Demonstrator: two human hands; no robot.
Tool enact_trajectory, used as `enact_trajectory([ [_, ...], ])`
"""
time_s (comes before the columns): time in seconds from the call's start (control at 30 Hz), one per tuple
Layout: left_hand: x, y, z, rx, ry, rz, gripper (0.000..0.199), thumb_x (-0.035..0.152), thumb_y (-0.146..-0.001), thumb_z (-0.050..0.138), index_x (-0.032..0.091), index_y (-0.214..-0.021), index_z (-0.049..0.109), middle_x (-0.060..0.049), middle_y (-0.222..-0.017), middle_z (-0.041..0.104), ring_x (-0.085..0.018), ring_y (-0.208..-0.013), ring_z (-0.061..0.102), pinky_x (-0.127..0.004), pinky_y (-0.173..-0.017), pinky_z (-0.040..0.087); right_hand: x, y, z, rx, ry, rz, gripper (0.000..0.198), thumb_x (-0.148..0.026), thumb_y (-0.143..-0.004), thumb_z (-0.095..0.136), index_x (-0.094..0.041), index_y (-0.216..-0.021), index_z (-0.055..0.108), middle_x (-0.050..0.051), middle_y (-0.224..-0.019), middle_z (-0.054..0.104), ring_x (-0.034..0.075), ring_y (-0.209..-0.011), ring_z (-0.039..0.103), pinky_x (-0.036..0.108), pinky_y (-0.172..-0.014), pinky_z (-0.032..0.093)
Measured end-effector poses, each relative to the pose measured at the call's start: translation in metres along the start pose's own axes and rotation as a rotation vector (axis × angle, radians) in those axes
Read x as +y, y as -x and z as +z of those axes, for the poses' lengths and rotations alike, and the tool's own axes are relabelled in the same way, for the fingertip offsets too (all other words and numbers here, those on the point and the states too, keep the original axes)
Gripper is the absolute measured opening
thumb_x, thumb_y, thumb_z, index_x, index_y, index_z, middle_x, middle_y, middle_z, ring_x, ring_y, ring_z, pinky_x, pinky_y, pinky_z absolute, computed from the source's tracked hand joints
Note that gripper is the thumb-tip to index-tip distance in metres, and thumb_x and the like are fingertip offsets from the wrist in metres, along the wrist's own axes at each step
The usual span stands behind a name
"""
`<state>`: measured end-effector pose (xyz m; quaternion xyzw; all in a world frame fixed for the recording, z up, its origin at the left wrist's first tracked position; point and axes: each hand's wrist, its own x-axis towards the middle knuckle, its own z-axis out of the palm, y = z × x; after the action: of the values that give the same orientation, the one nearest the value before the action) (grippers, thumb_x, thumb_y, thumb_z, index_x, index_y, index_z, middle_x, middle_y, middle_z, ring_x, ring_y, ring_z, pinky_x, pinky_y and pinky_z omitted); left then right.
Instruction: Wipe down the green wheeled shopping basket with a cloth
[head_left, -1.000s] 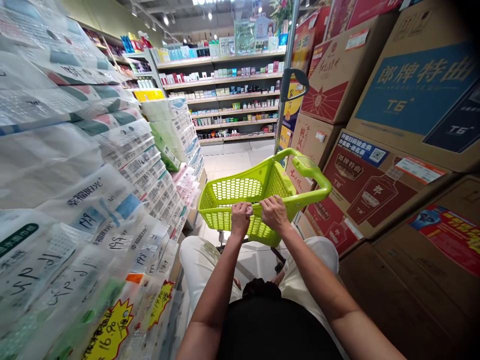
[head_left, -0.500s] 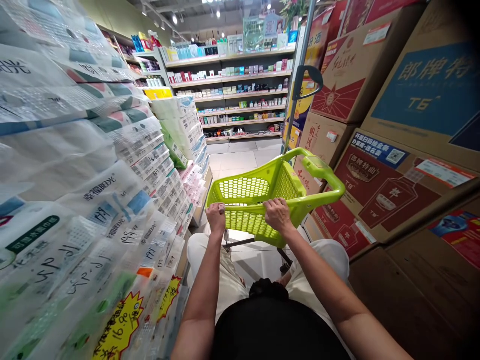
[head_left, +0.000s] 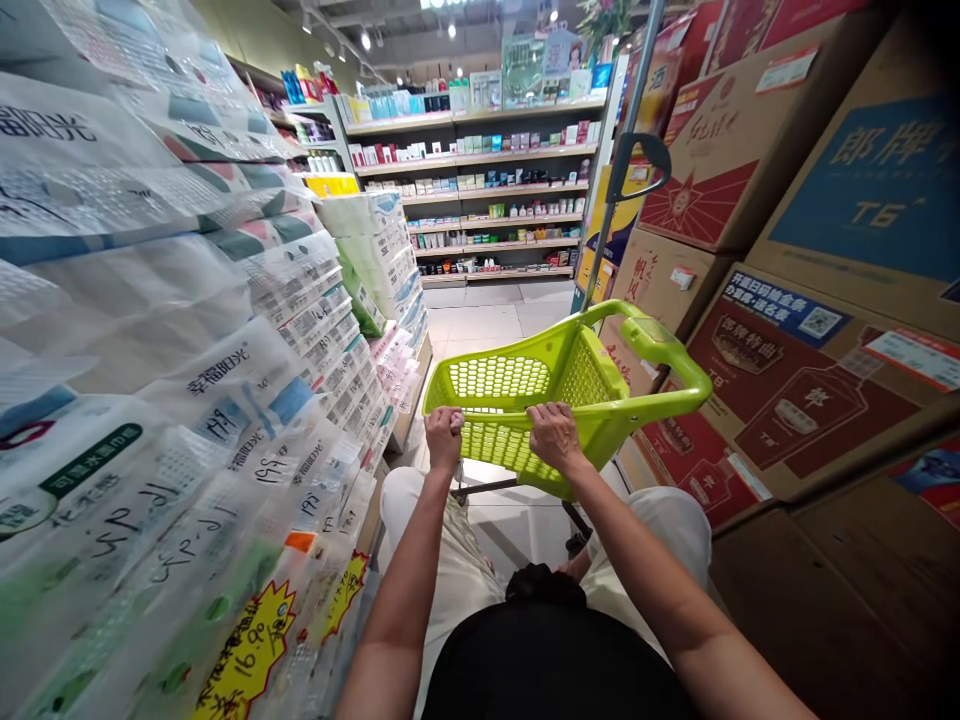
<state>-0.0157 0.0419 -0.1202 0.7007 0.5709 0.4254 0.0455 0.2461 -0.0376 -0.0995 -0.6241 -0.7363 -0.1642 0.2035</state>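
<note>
A lime-green plastic shopping cart (head_left: 600,430) stands sideways in front of me, its handle pointing right. My left hand (head_left: 444,436) is closed over the near rim at the basket's left end. Farther right along the same rim, my right hand (head_left: 555,434) grips with its fingers curled over the edge. Through the mesh I see no goods in the visible part of the basket. The cart's lower frame and a wheel show between my knees.
Stacked tissue packs (head_left: 292,290) with handwritten prices rise close on the left. Cardboard cartons (head_left: 817,370) are piled along the right. A grey pole with a black handle (head_left: 637,165) stands behind the cart. Shelves of small boxed goods (head_left: 472,185) cross the far end beyond the tiled floor (head_left: 480,325).
The cart and both hands sit slightly farther right in the view, with the surroundings shifted right too. Both hands keep their grip on the rim.
</note>
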Motion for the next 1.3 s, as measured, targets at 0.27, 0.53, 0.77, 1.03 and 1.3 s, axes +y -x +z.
enact_trajectory([
  [0.27,-0.01,-0.002,0.002,0.05,-0.053,-0.122,0.039,-0.001,-0.076,0.052,0.021,-0.102,0.072,-0.01,-0.108,0.07,-0.028,-0.102,0.062,-0.039,-0.095,0.048,0.005,0.0,-0.002,-0.043,-0.067,-0.026,0.035,-0.01,-0.083,0.053,-0.014,-0.114,0.069,0.011,-0.106,0.072,0.025,-0.102,0.056,0.036,-0.105,0.027],
  [0.53,0.025,0.004,0.01,0.009,-0.022,-0.141,0.031,0.002,-0.081,0.05,0.018,-0.099,0.071,-0.009,-0.104,0.071,-0.024,-0.094,0.06,-0.037,-0.09,0.049,0.026,0.009,-0.022,0.03,0.088,0.062,0.04,-0.011,-0.085,0.051,-0.01,-0.12,0.069,0.015,-0.108,0.074,0.029,-0.104,0.055,0.042,-0.11,0.024],
  [0.77,0.097,0.022,0.042,-0.011,0.061,-0.049,0.033,0.0,-0.079,0.051,0.02,-0.096,0.069,-0.01,-0.102,0.07,-0.026,-0.097,0.062,-0.04,-0.092,0.048,0.065,0.019,-0.047,0.146,0.148,0.159,0.034,-0.013,-0.083,0.052,-0.014,-0.112,0.071,0.014,-0.101,0.073,0.03,-0.103,0.052,0.045,-0.114,0.021],
  [1.03,0.133,0.025,0.056,-0.061,0.147,0.024,0.033,0.0,-0.077,0.052,0.02,-0.097,0.07,-0.009,-0.097,0.07,-0.026,-0.094,0.062,-0.038,-0.086,0.049,0.111,0.029,-0.069,0.144,0.149,0.106,0.03,-0.012,-0.086,0.048,-0.018,-0.102,0.072,0.011,-0.104,0.071,0.028,-0.105,0.05,0.038,-0.104,0.026],
  [1.3,0.217,0.03,0.076,-0.175,0.309,0.287,0.028,0.003,-0.084,0.052,0.022,-0.095,0.069,-0.007,-0.098,0.074,-0.024,-0.095,0.064,-0.038,-0.089,0.048,0.135,0.035,-0.079,0.15,0.09,0.197,0.039,-0.008,-0.083,0.049,-0.017,-0.113,0.073,0.011,-0.106,0.074,0.029,-0.107,0.05,0.04,-0.106,0.026],
])
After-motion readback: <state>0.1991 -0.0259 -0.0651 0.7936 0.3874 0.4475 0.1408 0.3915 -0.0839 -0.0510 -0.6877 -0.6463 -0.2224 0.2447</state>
